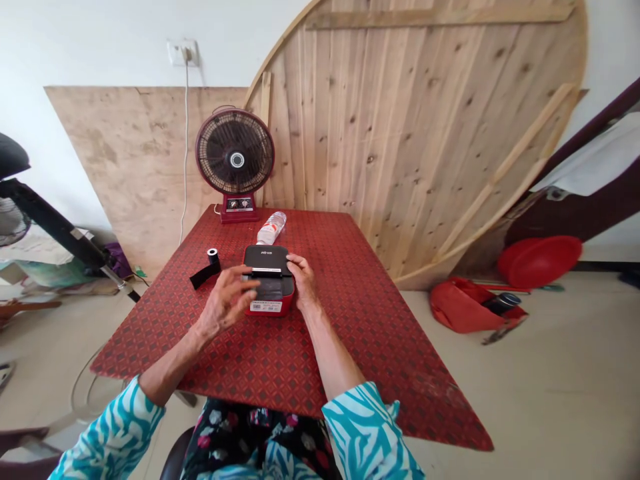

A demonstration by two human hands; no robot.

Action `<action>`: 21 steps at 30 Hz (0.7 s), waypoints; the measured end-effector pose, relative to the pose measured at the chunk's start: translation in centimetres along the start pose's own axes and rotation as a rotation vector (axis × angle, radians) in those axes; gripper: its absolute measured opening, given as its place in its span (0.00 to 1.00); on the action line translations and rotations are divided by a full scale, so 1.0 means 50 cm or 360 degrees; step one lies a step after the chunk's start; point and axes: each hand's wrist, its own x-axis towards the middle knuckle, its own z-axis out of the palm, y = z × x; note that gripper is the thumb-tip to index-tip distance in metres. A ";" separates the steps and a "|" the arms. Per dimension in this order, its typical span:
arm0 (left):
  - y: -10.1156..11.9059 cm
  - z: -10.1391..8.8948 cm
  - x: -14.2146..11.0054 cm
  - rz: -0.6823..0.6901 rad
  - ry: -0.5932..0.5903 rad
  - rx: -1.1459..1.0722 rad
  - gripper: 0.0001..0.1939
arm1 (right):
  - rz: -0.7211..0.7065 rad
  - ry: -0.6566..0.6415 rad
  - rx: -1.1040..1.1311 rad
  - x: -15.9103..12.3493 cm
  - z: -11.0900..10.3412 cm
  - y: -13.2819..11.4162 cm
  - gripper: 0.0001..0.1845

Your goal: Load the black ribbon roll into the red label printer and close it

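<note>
A small red and black printer (270, 291) stands on the table, its black lid on top with a white strip showing across the slot. My right hand (303, 280) grips the lid's right edge with thumb and fingers. Over the printer's left side is my left hand (229, 298), fingers stretched out and apart, holding nothing; whether the fingertips touch the casing is unclear. Left of the printer sits a small black roll (213, 257) with a white core, its loose black end trailing on the table.
Behind the printer a clear plastic bottle (271, 228) lies on its side. A dark red fan (236, 160) stands at the back of the red patterned table (380, 320). A large round wooden board (400, 133) leans on the wall. On the floor at right are a red bag (455, 308) and red basin (543, 260).
</note>
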 end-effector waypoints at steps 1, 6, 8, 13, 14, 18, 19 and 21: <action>-0.007 0.004 0.009 -0.0182 0.0105 -0.0163 0.14 | 0.0043 -0.0006 0.0042 -0.001 0.002 0.000 0.17; -0.056 0.048 0.060 -0.0991 0.0360 -0.0952 0.25 | 0.0042 0.0015 0.0094 -0.005 0.009 0.000 0.20; -0.070 0.065 0.070 -0.1184 0.0366 -0.1156 0.28 | 0.0040 0.0013 0.0086 -0.008 0.010 -0.001 0.19; -0.078 0.074 0.075 -0.1323 0.0404 -0.1368 0.30 | 0.0003 -0.0026 0.0056 -0.017 0.011 -0.008 0.20; -0.078 0.072 0.075 -0.1317 0.0389 -0.1373 0.30 | -0.0007 -0.0028 0.0052 -0.019 0.011 -0.009 0.20; -0.079 0.068 0.072 -0.1292 0.0326 -0.1349 0.31 | -0.0028 -0.0016 0.0072 -0.022 0.013 -0.008 0.20; -0.077 0.069 0.068 -0.1287 0.0330 -0.1348 0.32 | -0.0032 -0.0008 0.0075 -0.022 0.013 -0.007 0.20; -0.072 0.073 0.059 -0.1279 0.0347 -0.1370 0.33 | -0.0041 0.0007 0.0061 -0.022 0.014 -0.002 0.20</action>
